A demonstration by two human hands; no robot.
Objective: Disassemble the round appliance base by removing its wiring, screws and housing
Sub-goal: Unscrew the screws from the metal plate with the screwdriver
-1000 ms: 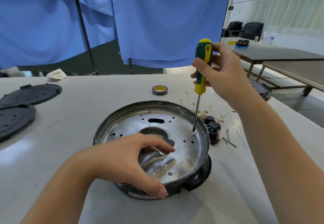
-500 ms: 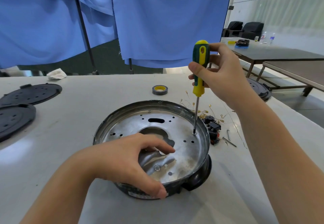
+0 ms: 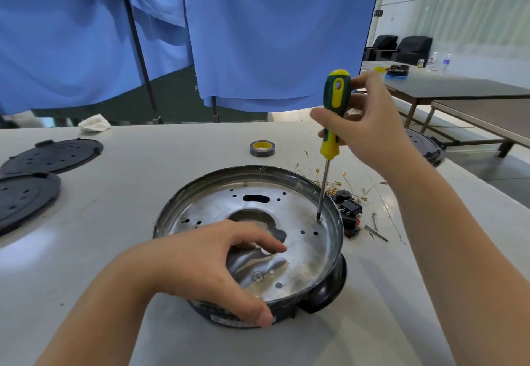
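The round appliance base (image 3: 304,190) lies on the white table (image 3: 143,193), a shiny metal plate set in a black housing. My left hand (image 3: 209,265) grips its near rim, thumb on the black outer wall, fingers reaching over the plate's central cut-out. My right hand (image 3: 370,127) holds the green-and-yellow screwdriver (image 3: 332,113) upright by the handle. Its tip sits on a screw (image 3: 318,220) at the plate's right side. Another screw (image 3: 258,276) shows near the front of the plate.
Removed wiring with gold terminals (image 3: 341,185), black switch parts (image 3: 351,210) and loose screws (image 3: 375,231) lie right of the base. A tape roll (image 3: 262,147) sits behind it. Two black perforated discs (image 3: 54,155) (image 3: 23,196) lie at the left. Another base (image 3: 424,147) sits at the table's right edge.
The screwdriver handle has turned in my right hand, its yellow stripe now facing me. Its tip stays on the same screw. My left hand has not moved.
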